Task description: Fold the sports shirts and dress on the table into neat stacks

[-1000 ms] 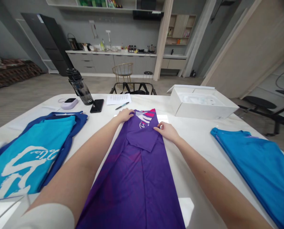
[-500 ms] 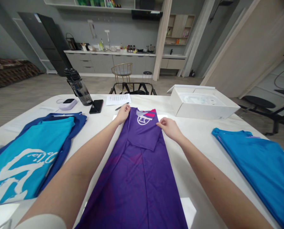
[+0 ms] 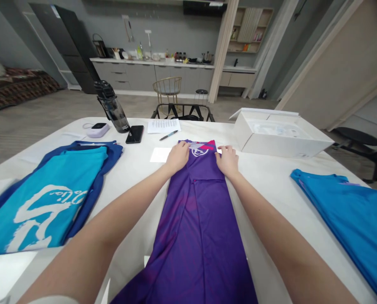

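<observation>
A purple garment lies lengthwise down the middle of the white table, its far end folded over and showing a white logo and a pink patch. My left hand rests on the left edge of that far end, fingers bent and close together. At the right edge, my right hand touches the cloth with curled fingers. Whether either hand pinches the fabric is hidden. A folded light-blue shirt with white lettering lies on a dark-blue one at the left. Another blue garment is at the right.
A white open box stands at the back right of the table. At the back left are a bottle, a phone, a lilac device, a printed sheet and a pen.
The raised flap of the purple garment's far end now lies flatter. Both hands have changed from fingertip pinches to resting lower over its edges. The camera view has shifted slightly.
</observation>
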A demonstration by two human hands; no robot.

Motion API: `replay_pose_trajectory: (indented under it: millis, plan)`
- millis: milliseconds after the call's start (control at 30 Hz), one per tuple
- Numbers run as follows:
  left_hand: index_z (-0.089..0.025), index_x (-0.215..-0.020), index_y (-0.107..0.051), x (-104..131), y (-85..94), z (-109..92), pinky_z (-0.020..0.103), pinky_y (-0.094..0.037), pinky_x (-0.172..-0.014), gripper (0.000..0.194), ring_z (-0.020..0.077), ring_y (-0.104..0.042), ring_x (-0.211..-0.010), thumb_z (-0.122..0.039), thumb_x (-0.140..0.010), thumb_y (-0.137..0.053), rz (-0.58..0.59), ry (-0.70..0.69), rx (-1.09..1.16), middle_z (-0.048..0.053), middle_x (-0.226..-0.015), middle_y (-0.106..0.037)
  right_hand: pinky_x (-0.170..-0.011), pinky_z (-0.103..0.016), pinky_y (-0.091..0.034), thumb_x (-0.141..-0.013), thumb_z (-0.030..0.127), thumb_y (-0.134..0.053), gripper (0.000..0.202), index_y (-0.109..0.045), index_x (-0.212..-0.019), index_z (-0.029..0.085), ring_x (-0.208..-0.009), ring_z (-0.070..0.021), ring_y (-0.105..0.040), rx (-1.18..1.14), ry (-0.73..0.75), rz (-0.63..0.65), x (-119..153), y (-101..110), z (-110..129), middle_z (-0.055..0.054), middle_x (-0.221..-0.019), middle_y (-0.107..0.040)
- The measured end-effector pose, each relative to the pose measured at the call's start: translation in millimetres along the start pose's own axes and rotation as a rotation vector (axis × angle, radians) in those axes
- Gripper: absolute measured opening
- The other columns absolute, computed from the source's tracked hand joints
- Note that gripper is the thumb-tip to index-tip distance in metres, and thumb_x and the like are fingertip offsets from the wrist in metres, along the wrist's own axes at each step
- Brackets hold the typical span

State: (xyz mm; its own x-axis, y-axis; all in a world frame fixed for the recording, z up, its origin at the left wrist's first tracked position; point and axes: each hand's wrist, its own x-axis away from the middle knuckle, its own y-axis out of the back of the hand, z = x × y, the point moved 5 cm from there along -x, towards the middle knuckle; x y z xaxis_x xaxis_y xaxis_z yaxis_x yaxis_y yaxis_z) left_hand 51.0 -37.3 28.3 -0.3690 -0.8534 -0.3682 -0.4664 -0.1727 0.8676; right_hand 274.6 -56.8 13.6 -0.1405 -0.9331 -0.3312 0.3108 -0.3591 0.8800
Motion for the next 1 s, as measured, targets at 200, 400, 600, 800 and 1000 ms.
replay_pose_trajectory:
  millis: [200,400,600,800,1000]
  plan:
    - [-0.022,-0.153,-0.041,54,-23.2,-10,0.049,-0.026,-0.121,0.06,0.0327,-0.029,-0.15,-0.052,-0.102,-0.038,0.231,-0.086,-0.03,0.012,-0.161,-0.036,-0.118,-0.056,-0.023,-0.104,0.05,-0.034,0.051,-0.049,-0.148,0.028,-0.147,-0.0317,-0.03,0.03,0.262,0.224,64,-12,44,-0.008,-0.161,-0.036]
    - [-0.028,-0.156,-0.039,66,-30.1,1,0.05,-0.017,-0.124,0.064,0.0336,-0.021,-0.153,-0.06,-0.101,-0.029,0.267,-0.021,-0.104,0.005,-0.165,-0.029,-0.12,-0.065,-0.008,-0.102,0.064,-0.025,0.066,-0.028,-0.16,0.033,-0.154,-0.0325,-0.015,0.127,0.105,0.389,79,-19,26,-0.004,-0.167,-0.022]
    - [-0.028,-0.159,-0.031,66,-20.6,-5,0.052,-0.021,-0.123,0.068,0.0346,-0.021,-0.153,-0.061,-0.1,-0.032,0.226,0.003,-0.105,0.007,-0.167,-0.023,-0.116,-0.072,-0.008,-0.103,0.061,-0.024,0.066,-0.028,-0.16,0.029,-0.154,-0.0351,-0.013,0.169,-0.015,0.346,98,0,20,-0.008,-0.168,-0.019]
    - [-0.018,-0.154,-0.042,83,-7.9,-29,0.045,-0.026,-0.122,0.054,0.0279,-0.037,-0.147,-0.037,-0.103,-0.035,0.093,-0.088,-0.118,0.014,-0.16,-0.039,-0.119,-0.067,-0.008,-0.104,0.055,-0.026,0.06,-0.032,-0.158,0.03,-0.154,-0.0301,-0.016,0.14,0.184,0.306,159,21,51,-0.007,-0.167,-0.023]
    - [-0.014,-0.148,-0.049,134,-4.1,-42,0.048,-0.027,-0.122,0.051,0.0275,-0.038,-0.147,-0.033,-0.104,-0.031,0.193,-0.065,-0.087,0.015,-0.156,-0.044,-0.121,-0.063,-0.006,-0.103,0.06,-0.027,0.06,-0.032,-0.158,0.035,-0.153,-0.0294,-0.019,0.12,0.184,0.376,196,26,60,-0.005,-0.166,-0.025]
